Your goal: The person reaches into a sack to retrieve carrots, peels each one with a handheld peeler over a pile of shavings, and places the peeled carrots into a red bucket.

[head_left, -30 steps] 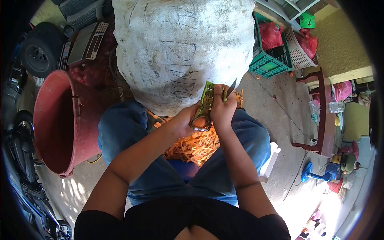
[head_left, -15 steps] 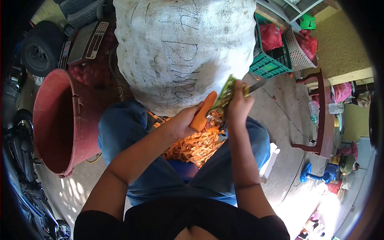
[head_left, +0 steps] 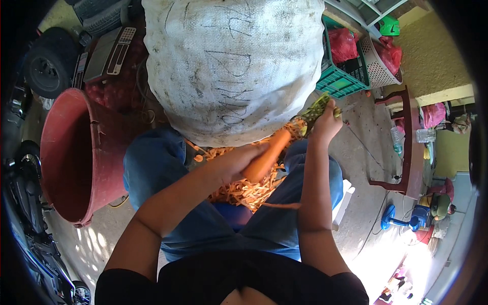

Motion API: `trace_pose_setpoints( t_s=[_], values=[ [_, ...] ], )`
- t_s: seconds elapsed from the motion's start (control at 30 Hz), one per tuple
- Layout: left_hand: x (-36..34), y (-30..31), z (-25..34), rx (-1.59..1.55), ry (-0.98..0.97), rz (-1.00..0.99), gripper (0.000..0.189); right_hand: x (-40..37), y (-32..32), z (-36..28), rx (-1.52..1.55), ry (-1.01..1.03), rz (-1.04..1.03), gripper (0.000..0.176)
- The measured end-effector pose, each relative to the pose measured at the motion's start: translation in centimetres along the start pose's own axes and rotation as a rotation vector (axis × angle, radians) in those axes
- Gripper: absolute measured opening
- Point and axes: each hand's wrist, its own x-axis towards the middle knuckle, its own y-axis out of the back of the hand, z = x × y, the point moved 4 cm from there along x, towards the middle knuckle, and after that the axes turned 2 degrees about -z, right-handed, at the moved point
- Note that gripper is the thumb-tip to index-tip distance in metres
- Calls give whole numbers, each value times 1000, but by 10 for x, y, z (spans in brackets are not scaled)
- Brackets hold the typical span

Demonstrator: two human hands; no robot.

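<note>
My left hand (head_left: 244,161) is closed around the lower part of an orange carrot (head_left: 270,155), which points up and to the right above my lap. My right hand (head_left: 327,123) grips a peeler with a green-and-yellow patterned covering (head_left: 316,113), just beyond the carrot's upper end. Its blade is blurred and hard to make out. Between my knees lies a heap of orange carrot peelings (head_left: 243,192). A single strip of peel (head_left: 281,206) is in the air beside my right forearm.
A big white woven sack (head_left: 229,71) with handwriting stands right in front of my knees. On the left are a red tub (head_left: 94,152), a scale (head_left: 111,55) and a tyre (head_left: 48,63). To the right are a green crate (head_left: 344,84), a white basket (head_left: 380,68) and a reddish wooden frame (head_left: 413,147).
My right hand has moved up and right with the peeler, away from the carrot's side. The carrot has shifted slightly right and down. A loose strip of peel has appeared near my right forearm.
</note>
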Motion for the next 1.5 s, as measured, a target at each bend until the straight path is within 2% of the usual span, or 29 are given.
trace_pose_setpoints(
  t_s=[0.07, 0.2, 0.23, 0.27, 0.3, 0.4, 0.43, 0.47, 0.5, 0.53, 0.6, 0.63, 0.7, 0.8, 0.83, 0.87, 0.93, 1.0, 1.07, 1.17, 1.23, 1.27, 1.33, 1.37, 1.4, 1.47, 1.5],
  values=[
    [9, 19, 2, -170, -61, 83, 35, -20, -9, -7, 38, 54, -58, 26],
    [24, 39, -2, -269, -180, 34, 30, -76, -32, -18, 94, -58, -395, 25],
    [20, 30, 2, -270, -179, 36, 30, -85, -35, -19, -8, 66, -423, 25],
    [14, 20, 5, -319, -179, 133, 29, -90, -37, -17, -110, 192, -450, 25],
    [10, 15, 7, -367, -179, 230, 28, -94, -41, -12, -95, 134, -500, 26],
    [13, 22, 2, -332, -201, 199, 28, -98, -39, -21, -235, 234, -479, 25],
    [14, 23, 3, -332, -201, 199, 28, -92, -39, -16, -228, 175, -463, 23],
    [15, 21, 7, -182, -189, 177, 29, -84, -39, -11, -227, 176, -461, 23],
    [15, 18, 10, -34, -175, 153, 30, -71, -35, -9, -253, 263, -359, 22],
    [11, 13, 10, -36, -176, 151, 30, -57, -30, -8, -279, 351, -258, 22],
    [-1, 5, 5, 198, -24, 230, 34, -19, -16, 0, -333, 197, -136, 23],
    [-2, 8, 4, 226, -13, 169, 36, -10, -12, -1, -333, 198, -133, 23],
    [-5, 6, 7, 136, -53, 197, 35, -1, -2, 0, -56, 37, 26, 23],
    [2, 18, 5, -20, -94, 181, 34, -20, -8, -13, 73, 8, -66, 21],
    [5, 24, 4, -81, -96, 143, 34, -35, -12, -16, 67, -78, -185, 19],
    [8, 27, 3, -81, -97, 146, 34, -44, -17, -9, 79, -27, -244, 19],
    [14, 31, 5, -154, -163, 227, 36, -75, -26, -15, 16, -65, -415, 23],
    [15, 29, 8, -240, -186, 261, 37, -94, -33, -20, -163, 173, -481, 26],
    [15, 28, 8, -328, -207, 297, 38, -101, -37, -22, -196, 197, -498, 26],
    [11, 21, 4, -302, -243, 255, 39, -93, -37, -25, -277, 274, -439, 23],
    [4, 11, -6, 151, 2, 230, 41, -50, -27, -5, -230, 280, -250, 19],
    [-2, 5, -7, 149, 2, 228, 41, -26, -19, -10, -289, 163, -168, 22],
    [-12, -13, -4, 92, 11, -26, 43, -1, -2, -22, -230, 169, 8, 22],
    [-9, -4, -5, 49, 11, 65, 43, 2, 7, -24, -98, 24, 40, 22],
    [-8, 1, -3, 44, 14, 66, 43, 0, 10, -25, -103, 20, 38, 22],
    [-8, 10, 12, 241, -118, 91, 46, 0, 10, -28, 172, 58, -27, 26],
    [-9, 8, 17, 225, -145, 100, 39, -2, 8, -23, 203, 47, -63, 24]
  ],
)
